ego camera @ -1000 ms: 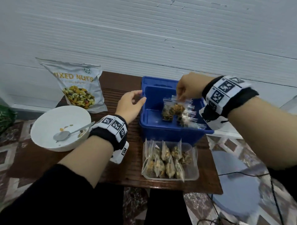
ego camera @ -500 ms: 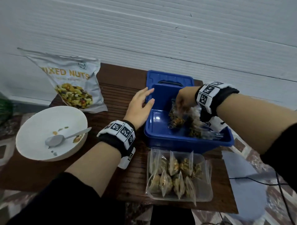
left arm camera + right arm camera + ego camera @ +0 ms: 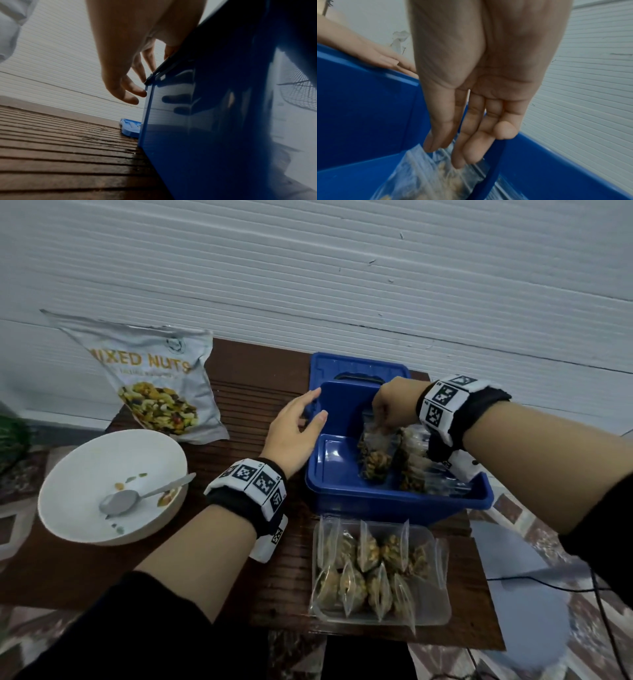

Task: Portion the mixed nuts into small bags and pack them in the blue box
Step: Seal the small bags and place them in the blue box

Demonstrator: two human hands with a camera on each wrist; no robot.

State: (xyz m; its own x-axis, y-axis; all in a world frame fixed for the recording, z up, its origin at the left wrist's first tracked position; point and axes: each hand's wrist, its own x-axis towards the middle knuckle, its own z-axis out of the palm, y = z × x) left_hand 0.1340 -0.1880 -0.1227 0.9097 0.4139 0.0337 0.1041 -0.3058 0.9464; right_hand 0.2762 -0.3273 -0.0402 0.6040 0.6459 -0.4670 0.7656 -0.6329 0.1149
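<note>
Wooden table [image 3: 239, 392]: bowl [image 3: 85, 460], nut pouch [image 3: 161, 378], possibly leaning on wall.

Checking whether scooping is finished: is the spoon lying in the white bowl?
Yes, the spoon lies inside the white bowl, among a few leftover nuts.

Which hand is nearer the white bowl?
Left. The left hand rests on the blue box's bowl-side wall; the right hand is inside, farther from the white bowl.

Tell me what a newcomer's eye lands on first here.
The blue box at the table's middle, where the right hand pinches the top of a small bag of nuts inside it while the left hand rests on its left rim. Next, the clear tray of filled bags just in front.
</note>
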